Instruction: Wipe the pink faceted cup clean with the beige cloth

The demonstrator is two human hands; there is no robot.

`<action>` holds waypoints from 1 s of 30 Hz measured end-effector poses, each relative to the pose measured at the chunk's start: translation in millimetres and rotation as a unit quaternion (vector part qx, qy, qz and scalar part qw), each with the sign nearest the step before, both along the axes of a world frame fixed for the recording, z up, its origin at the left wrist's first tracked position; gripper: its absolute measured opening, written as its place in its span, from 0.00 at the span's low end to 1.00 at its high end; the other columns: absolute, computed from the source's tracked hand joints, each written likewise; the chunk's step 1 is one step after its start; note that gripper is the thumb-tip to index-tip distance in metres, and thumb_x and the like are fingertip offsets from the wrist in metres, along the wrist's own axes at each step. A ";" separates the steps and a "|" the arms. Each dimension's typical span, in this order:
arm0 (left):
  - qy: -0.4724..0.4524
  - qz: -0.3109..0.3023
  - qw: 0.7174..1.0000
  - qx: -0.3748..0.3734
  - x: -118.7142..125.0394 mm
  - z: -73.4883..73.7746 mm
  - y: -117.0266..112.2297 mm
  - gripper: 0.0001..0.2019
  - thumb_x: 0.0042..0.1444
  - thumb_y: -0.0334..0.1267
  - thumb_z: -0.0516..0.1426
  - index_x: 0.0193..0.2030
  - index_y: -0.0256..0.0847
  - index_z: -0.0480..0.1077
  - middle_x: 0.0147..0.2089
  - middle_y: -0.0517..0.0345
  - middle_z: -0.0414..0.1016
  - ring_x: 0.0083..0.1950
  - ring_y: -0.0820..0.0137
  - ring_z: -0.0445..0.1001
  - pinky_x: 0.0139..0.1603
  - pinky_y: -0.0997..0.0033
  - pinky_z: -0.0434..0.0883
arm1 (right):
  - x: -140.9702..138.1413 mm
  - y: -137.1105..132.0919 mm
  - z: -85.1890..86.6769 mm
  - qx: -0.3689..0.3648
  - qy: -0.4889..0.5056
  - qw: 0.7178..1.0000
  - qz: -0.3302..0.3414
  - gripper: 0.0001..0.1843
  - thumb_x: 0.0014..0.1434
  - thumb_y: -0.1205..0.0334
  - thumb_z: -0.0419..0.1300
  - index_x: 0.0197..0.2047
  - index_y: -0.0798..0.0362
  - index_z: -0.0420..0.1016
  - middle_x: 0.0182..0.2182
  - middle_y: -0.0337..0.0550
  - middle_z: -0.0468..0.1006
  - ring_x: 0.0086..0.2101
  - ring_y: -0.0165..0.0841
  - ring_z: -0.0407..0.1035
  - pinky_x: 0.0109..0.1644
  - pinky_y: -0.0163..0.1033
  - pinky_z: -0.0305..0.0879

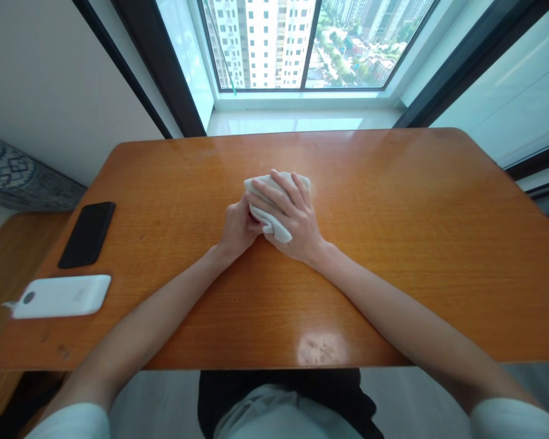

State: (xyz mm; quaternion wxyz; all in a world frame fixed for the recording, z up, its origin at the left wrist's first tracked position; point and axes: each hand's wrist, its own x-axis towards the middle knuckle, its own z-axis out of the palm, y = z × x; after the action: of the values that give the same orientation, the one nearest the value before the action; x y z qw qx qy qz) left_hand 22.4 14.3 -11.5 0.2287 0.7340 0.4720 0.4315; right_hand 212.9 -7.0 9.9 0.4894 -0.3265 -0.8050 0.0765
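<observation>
A white cloth (pixel 274 230) is bunched up at the middle of the orange wooden table (pixel 393 244). My right hand (pixel 288 213) lies over the cloth with its fingers wrapped round it. My left hand (pixel 236 228) is tucked against the cloth's left side, fingers curled under my right hand and mostly hidden. Both hands rest on the tabletop.
A black phone (pixel 87 233) lies face down near the table's left edge. A white power bank (pixel 59 297) lies in front of it at the near left corner. A window sill (pixel 297 119) and a large window run behind the table. A lower wooden surface (pixel 9 256) stands to the left.
</observation>
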 end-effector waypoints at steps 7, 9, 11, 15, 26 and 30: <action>0.031 0.043 0.998 0.029 4.5 7.6 -3.8 0.21 0.52 0.43 0.73 0.51 0.44 0.76 0.32 0.67 0.77 0.28 0.73 0.69 0.32 0.72 0.66 | -1.9 12.2 -8.4 -0.159 0.214 0.961 -0.075 0.32 0.83 0.37 0.46 0.72 0.41 0.82 0.72 0.44 0.83 0.72 0.45 0.77 0.81 0.59 0.71; 0.023 0.029 0.999 0.025 2.1 4.8 -2.4 0.19 0.55 0.45 0.72 0.50 0.44 0.75 0.32 0.65 0.78 0.27 0.72 0.70 0.31 0.71 0.66 | -5.5 3.4 -5.0 -0.092 0.120 0.986 -0.065 0.29 0.82 0.39 0.51 0.75 0.36 0.79 0.77 0.41 0.78 0.79 0.49 0.67 0.86 0.66 0.61; 0.019 0.015 1.000 0.018 0.3 1.8 -0.8 0.14 0.58 0.46 0.70 0.45 0.45 0.73 0.29 0.63 0.77 0.26 0.70 0.70 0.29 0.69 0.64 | -6.8 -3.1 -2.3 -0.018 0.001 0.999 -0.037 0.27 0.79 0.40 0.58 0.76 0.29 0.77 0.78 0.35 0.76 0.82 0.53 0.60 0.89 0.72 0.50; 0.019 0.022 0.999 0.018 2.8 2.8 -1.2 0.15 0.56 0.46 0.71 0.43 0.46 0.72 0.29 0.64 0.76 0.26 0.70 0.69 0.29 0.69 0.64 | -2.2 4.8 -6.4 -0.020 0.005 0.998 -0.055 0.29 0.81 0.41 0.53 0.79 0.31 0.73 0.78 0.38 0.75 0.80 0.50 0.65 0.88 0.69 0.56; 0.031 0.015 0.999 0.016 0.6 4.7 -2.3 0.14 0.59 0.47 0.68 0.41 0.46 0.70 0.29 0.63 0.76 0.27 0.70 0.70 0.29 0.68 0.63 | -12.6 -7.3 -7.0 0.023 -0.016 0.995 -0.092 0.27 0.82 0.44 0.54 0.79 0.30 0.73 0.78 0.39 0.75 0.82 0.52 0.59 0.89 0.70 0.49; 0.027 0.043 0.998 0.025 6.0 9.0 -4.4 0.21 0.53 0.46 0.72 0.50 0.45 0.74 0.32 0.65 0.77 0.28 0.73 0.68 0.32 0.71 0.64 | -7.5 13.1 -14.2 -0.142 0.201 0.965 -0.087 0.30 0.84 0.41 0.43 0.73 0.37 0.79 0.72 0.43 0.82 0.72 0.43 0.75 0.81 0.59 0.70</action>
State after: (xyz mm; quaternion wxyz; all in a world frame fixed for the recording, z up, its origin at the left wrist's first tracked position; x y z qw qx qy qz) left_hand 28.4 10.0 -2.5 0.1785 0.7298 0.4987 0.4323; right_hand 205.4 6.1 -4.4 0.5948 -0.4393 -0.6393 0.2110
